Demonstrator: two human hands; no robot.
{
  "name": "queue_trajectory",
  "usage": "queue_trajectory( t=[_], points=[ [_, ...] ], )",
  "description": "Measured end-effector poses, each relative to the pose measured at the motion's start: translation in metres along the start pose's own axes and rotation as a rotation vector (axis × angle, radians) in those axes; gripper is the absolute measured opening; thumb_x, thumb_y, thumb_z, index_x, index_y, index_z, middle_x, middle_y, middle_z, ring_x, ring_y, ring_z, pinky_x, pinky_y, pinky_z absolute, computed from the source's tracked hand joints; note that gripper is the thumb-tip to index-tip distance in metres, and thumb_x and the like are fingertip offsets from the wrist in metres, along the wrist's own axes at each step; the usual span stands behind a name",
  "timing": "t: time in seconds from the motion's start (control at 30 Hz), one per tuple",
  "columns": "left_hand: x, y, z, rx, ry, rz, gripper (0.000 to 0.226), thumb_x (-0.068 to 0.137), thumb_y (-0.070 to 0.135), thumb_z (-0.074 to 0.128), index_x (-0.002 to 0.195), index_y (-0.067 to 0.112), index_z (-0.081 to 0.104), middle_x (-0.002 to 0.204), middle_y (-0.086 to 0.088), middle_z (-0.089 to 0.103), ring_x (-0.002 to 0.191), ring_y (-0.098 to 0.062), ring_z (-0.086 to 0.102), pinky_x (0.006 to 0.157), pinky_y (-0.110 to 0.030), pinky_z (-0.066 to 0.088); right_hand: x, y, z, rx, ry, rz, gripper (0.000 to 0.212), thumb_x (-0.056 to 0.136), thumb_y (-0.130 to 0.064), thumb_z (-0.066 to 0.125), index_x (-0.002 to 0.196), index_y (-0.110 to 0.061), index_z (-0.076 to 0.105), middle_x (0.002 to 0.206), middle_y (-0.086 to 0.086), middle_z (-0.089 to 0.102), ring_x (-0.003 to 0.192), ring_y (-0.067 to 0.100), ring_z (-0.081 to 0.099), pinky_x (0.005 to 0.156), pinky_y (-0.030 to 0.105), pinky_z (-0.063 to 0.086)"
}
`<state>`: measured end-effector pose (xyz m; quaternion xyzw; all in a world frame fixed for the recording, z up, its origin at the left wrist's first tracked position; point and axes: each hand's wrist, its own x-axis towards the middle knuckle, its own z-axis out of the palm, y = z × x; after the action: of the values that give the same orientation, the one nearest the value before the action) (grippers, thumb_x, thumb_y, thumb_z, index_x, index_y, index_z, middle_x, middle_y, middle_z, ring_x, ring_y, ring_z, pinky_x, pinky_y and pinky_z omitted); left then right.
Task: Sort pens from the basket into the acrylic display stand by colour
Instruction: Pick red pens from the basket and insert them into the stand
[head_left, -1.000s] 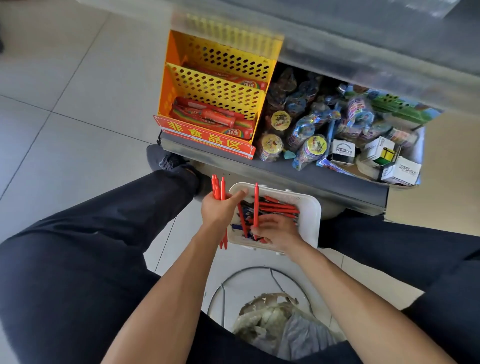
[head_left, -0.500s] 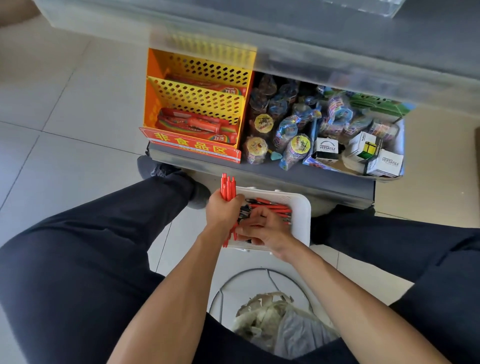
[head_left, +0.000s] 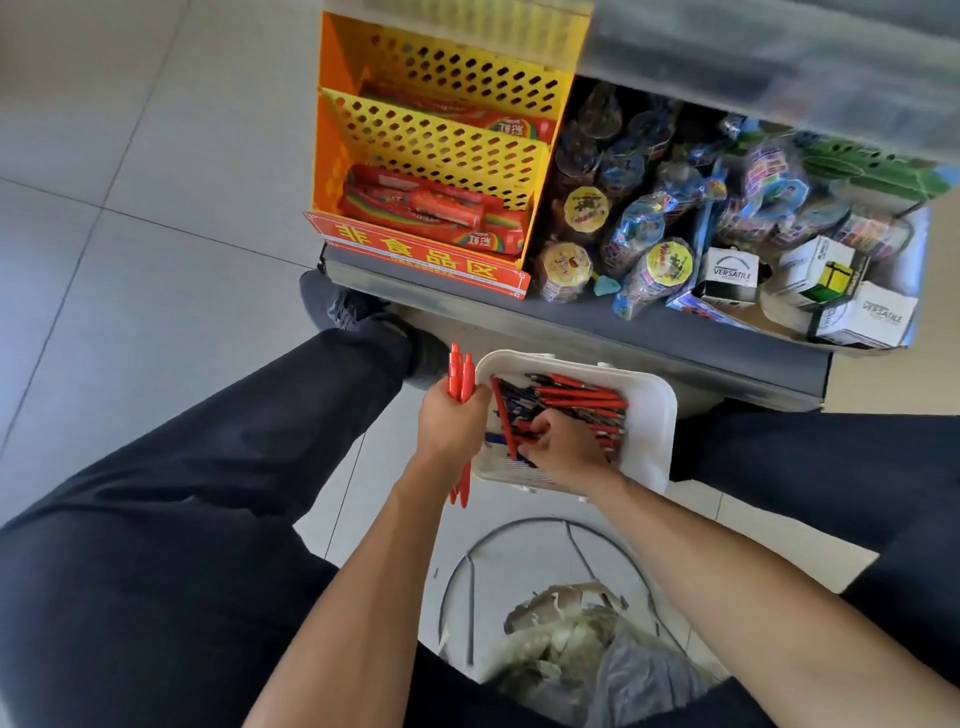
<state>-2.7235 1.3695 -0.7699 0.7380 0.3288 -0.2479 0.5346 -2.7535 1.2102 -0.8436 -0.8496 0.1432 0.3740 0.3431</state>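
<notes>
A white basket (head_left: 652, 441) rests between my knees, filled with red, black and blue pens (head_left: 576, 395). My left hand (head_left: 451, 423) is at the basket's left rim, fisted around a bunch of red pens (head_left: 461, 371) that stick out above and below the fist. My right hand (head_left: 563, 449) is inside the basket, its fingers curled down among the loose pens and pinching a red pen (head_left: 503, 415) that lies steeply across the pile. The acrylic display stand is out of sight.
A low shelf (head_left: 623, 338) runs just beyond the basket. It carries an orange and yellow perforated rack (head_left: 441, 150) of red packets, wrapped toys (head_left: 644, 234) and small white boxes (head_left: 857, 312). A wire bin (head_left: 550, 613) with crumpled plastic sits below my arms. Grey floor tiles lie at left.
My right hand gave its upright red pen to the left hand's bunch, then went back down into the basket. The view has shifted closer.
</notes>
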Motion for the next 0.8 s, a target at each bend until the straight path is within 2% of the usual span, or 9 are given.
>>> queue_trajectory(
  t=[0.17, 0.33, 0.43, 0.67, 0.8],
  points=[
    [0.002, -0.005, -0.013, -0.065, 0.012, -0.047, 0.033, 0.095, 0.033, 0.065, 0.081, 0.005, 0.056, 0.064, -0.006, 0.049, 0.058, -0.021, 0.047, 0.059, -0.034, 0.047, 0.02, -0.014, 0.019, -0.085, -0.025, -0.031, 0.027, 0.083, -0.031, 0.078, 0.098, -0.016, 0.063, 0.094, 0.0, 0.068, 0.087, 0.022, 0.063, 0.077, 0.035, 0.052],
    [0.002, -0.014, -0.027, -0.091, -0.009, -0.05, 0.033, 0.097, 0.036, 0.065, 0.079, 0.011, 0.052, 0.063, -0.006, 0.048, 0.051, -0.016, 0.046, 0.053, -0.03, 0.049, 0.033, -0.019, 0.031, -0.207, -0.005, 0.052, 0.025, 0.082, -0.041, 0.075, 0.095, -0.021, 0.067, 0.094, 0.0, 0.07, 0.091, 0.027, 0.066, 0.078, 0.034, 0.054],
    [0.001, -0.022, -0.033, -0.126, -0.037, -0.048, 0.036, 0.096, 0.038, 0.066, 0.076, 0.013, 0.049, 0.06, -0.004, 0.046, 0.049, -0.015, 0.044, 0.053, -0.029, 0.047, 0.039, -0.017, 0.034, -0.277, -0.032, 0.105, 0.018, 0.078, -0.036, 0.071, 0.091, -0.023, 0.07, 0.094, -0.001, 0.073, 0.095, 0.028, 0.07, 0.08, 0.036, 0.057],
    [0.003, -0.027, -0.034, -0.155, -0.074, -0.034, 0.034, 0.095, 0.039, 0.067, 0.08, 0.012, 0.051, 0.062, -0.006, 0.046, 0.049, -0.015, 0.042, 0.052, -0.03, 0.046, 0.04, -0.012, 0.035, -0.232, -0.032, 0.144, 0.012, 0.076, -0.028, 0.074, 0.087, -0.022, 0.072, 0.091, -0.001, 0.073, 0.091, 0.026, 0.069, 0.08, 0.033, 0.056],
    [0.003, -0.024, -0.034, -0.16, -0.076, -0.02, 0.034, 0.095, 0.038, 0.068, 0.082, 0.011, 0.05, 0.064, -0.007, 0.045, 0.051, -0.016, 0.043, 0.053, -0.032, 0.047, 0.044, -0.01, 0.041, -0.087, -0.094, 0.117, 0.006, 0.079, -0.019, 0.074, 0.085, -0.02, 0.074, 0.089, 0.001, 0.074, 0.091, 0.025, 0.069, 0.082, 0.031, 0.053]
  ],
)
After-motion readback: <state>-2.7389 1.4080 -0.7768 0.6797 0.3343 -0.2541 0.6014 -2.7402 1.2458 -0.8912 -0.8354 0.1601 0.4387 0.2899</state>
